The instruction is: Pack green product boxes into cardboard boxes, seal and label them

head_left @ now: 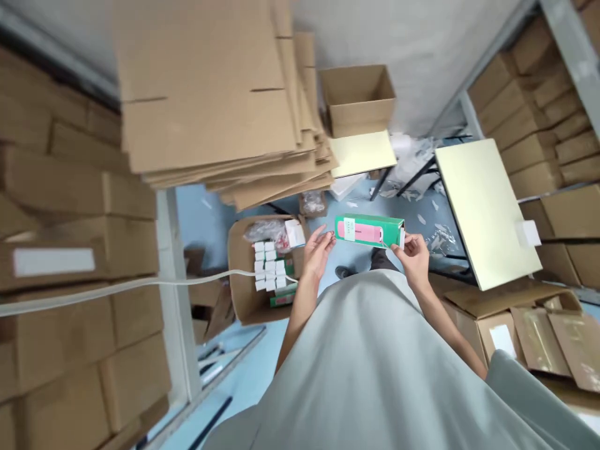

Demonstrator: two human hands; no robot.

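A slim green retail box with a pink device printed on its front hangs level before my body. A white sticker lies across the printed panel near its left end. My right hand pinches the box at its right end, where a white flap or edge shows. Beside the left end is my left hand, fingers bent and apart, with a narrow gap to the box. Below and left, an open carton holds several white-ended small boxes, green boxes and a clear plastic bag.
Flattened cardboard sheets are stacked high at the upper left. Shelves of brown cartons line both sides. A pale stool carries a small white box. An open carton sits on another pale stool. A white cable crosses at left.
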